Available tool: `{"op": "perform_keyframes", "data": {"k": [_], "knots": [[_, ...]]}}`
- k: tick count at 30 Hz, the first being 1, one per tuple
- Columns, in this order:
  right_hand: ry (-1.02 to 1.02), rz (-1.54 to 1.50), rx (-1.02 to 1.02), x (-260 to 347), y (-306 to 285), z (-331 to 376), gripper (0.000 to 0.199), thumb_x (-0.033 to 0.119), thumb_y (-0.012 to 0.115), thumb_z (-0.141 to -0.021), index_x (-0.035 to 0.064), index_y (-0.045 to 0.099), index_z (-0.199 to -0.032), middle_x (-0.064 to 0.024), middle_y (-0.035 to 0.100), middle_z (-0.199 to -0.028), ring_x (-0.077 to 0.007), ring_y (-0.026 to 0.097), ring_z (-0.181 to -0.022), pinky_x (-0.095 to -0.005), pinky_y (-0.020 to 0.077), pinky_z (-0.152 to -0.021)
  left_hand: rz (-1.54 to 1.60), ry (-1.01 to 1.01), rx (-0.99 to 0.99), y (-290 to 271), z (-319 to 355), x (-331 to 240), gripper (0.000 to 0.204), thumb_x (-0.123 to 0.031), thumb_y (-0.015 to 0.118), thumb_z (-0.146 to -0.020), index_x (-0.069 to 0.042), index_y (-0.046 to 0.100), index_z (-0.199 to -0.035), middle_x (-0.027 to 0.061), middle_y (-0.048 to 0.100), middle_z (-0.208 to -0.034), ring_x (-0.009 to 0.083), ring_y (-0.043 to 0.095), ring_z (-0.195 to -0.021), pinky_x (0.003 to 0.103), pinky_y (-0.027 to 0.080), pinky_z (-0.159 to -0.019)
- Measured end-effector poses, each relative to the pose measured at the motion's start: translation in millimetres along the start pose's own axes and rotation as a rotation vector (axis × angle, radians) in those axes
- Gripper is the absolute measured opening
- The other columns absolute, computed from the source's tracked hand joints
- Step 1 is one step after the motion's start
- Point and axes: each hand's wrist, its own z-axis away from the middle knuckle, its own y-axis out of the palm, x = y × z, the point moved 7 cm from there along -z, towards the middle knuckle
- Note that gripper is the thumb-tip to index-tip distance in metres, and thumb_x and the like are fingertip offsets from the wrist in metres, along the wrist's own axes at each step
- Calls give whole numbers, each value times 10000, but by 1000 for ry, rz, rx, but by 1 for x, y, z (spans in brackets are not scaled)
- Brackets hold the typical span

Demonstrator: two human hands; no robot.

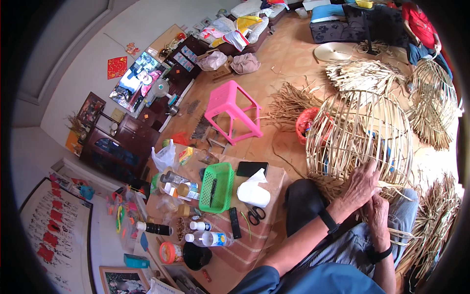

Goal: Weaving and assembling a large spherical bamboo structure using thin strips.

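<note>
A large open basket [360, 137] of thin pale strips stands tilted against my knees, its slats spaced apart. Dried flat straw strips [335, 187] are worked along its near edge. My left hand [360, 185] is closed over the strips at that edge, with its fingers bent down into the slats. Just below it, my right hand [378, 215] is closed too, its fingertips close to the left wrist and on the straw. Loose strip ends [401, 236] stick out to the right of it. My fingers partly hide what they pinch.
A red plastic basket [304, 125] sits behind the slats. Straw bundles [362, 78] lie beyond and at right [433, 215]. A pink stool [232, 108] stands ahead. The left table holds a green basket [217, 183], scissors [256, 215] and bottles [213, 239]. Another person [420, 32] handles a similar basket.
</note>
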Motion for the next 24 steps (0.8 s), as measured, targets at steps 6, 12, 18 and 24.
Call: {"op": "perform_keyframes", "data": {"k": [6, 12, 18, 24], "knots": [[49, -141, -4, 12, -3, 1, 354, 277, 608, -1143, -13, 659, -948, -113, 623, -678, -191, 571, -574, -367, 478, -583, 261, -390, -61, -2, 11, 33, 192, -193, 728, -999, -17, 657, -971, 123, 609, -882, 330, 671, -705, 449, 566, -632], [220, -587, 94, -17, -9, 6, 464, 379, 551, -1174, 94, 570, -808, -5, 591, -657, -69, 540, -596, -267, 443, -555, 1235, -966, -145, 17, 49, 81, 300, -322, 595, -1107, -84, 679, -944, 22, 681, -784, 67, 572, -546, 260, 435, -481], [311, -1111, -128, -58, -28, 38, 438, 452, 474, -1182, 113, 555, -916, -46, 695, -966, -130, 576, -655, -280, 487, -576, 1777, -898, -493, -20, 84, 145, 213, -270, 696, -1090, -68, 707, -1155, 90, 769, -993, 202, 755, -856, 336, 622, -746], [501, -698, 343, -29, -11, 51, 372, 368, 707, -1088, 75, 651, -865, 21, 590, -654, -53, 473, -483, -250, 341, -439, 1582, -817, -447, -72, 139, 172, 213, -238, 656, -1110, -94, 629, -1265, 79, 730, -1087, 204, 750, -925, 339, 582, -827]]}}
